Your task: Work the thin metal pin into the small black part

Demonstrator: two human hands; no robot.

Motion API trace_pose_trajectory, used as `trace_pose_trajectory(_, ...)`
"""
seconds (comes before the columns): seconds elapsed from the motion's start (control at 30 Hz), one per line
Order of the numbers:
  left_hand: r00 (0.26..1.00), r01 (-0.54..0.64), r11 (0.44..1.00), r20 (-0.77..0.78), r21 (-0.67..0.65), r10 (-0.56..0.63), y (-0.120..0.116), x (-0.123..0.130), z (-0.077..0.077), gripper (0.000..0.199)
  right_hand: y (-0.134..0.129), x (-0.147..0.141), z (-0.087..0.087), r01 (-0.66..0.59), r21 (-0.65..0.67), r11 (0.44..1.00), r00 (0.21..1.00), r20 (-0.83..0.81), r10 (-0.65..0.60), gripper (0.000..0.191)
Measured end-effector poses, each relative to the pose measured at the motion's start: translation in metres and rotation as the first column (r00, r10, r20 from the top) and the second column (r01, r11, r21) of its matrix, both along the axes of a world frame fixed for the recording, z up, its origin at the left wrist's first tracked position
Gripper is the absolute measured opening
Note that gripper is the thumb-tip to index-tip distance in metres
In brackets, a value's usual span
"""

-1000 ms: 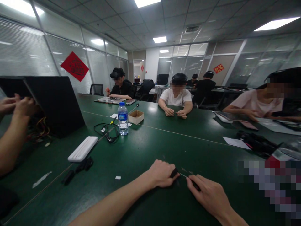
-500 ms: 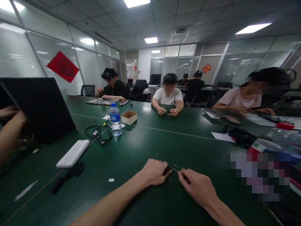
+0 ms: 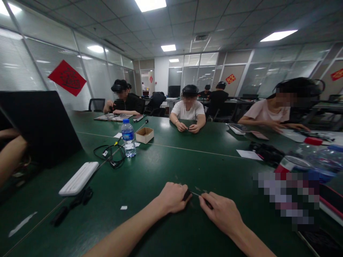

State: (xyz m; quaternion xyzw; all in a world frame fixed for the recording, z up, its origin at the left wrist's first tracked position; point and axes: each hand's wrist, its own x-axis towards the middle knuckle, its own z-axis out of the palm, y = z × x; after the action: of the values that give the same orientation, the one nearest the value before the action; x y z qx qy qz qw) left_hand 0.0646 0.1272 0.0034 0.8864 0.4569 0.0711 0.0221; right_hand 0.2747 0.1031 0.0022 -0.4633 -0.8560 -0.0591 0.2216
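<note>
On the green table (image 3: 171, 171), my left hand (image 3: 173, 197) is closed around a small dark block-like piece (image 3: 187, 195). My right hand (image 3: 222, 210) grips a slim tool (image 3: 209, 204) with a dark handle and a thin metal shaft, like a small screwdriver. Its shaft points left and its tip meets, or nearly meets, the dark piece; I cannot tell which. Both hands rest low over the tabletop, close together. My fingers hide most of the piece and much of the handle.
Left are a white case (image 3: 79, 179), black connectors (image 3: 71, 207), a water bottle (image 3: 129, 138), a cable (image 3: 108, 151), an open box (image 3: 144, 136) and a black panel (image 3: 40, 128) with another person's arm behind it. Bottles (image 3: 311, 150) and a black bundle (image 3: 265, 152) lie right. People sit opposite.
The view has turned slightly, so most things sit a little further left. The tool's tip appears closer to the dark piece. Both hands keep their grip.
</note>
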Motion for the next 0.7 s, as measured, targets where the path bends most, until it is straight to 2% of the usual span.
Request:
trace_pose_trajectory(0.3,1.0,0.006,1.0,0.003,0.019,-0.006,-0.0005,0.0012,-0.0014,0.033,-0.0016,-0.0014,0.0015,0.018,0.005,1.0,0.999,0.033,-0.018,0.042)
trace_pose_trajectory(0.4,1.0,0.009,1.0,-0.01,0.019,-0.009,-0.0005,0.0025,-0.0023,0.036,-0.0028,0.0004,0.0019,0.008,0.047,0.999,0.999,0.034,-0.009,0.04)
trace_pose_trajectory(0.5,1.0,0.008,1.0,-0.01,0.004,-0.008,-0.0004,0.0039,-0.0021,0.036,-0.0046,0.0003,0.0011,-0.033,0.086,0.996,0.998,0.049,0.029,0.037)
trace_pose_trajectory(0.6,1.0,0.002,1.0,-0.004,-0.023,-0.002,0.0001,0.0036,-0.0018,0.036,-0.0051,-0.0018,-0.0011,-0.097,0.06,0.993,0.991,0.095,0.091,0.034)
trace_pose_trajectory(0.7,1.0,0.017,1.0,0.009,-0.014,-0.016,0.0015,0.0019,-0.0019,0.037,-0.002,-0.0026,-0.004,-0.057,0.053,0.997,0.996,0.073,0.053,0.034)
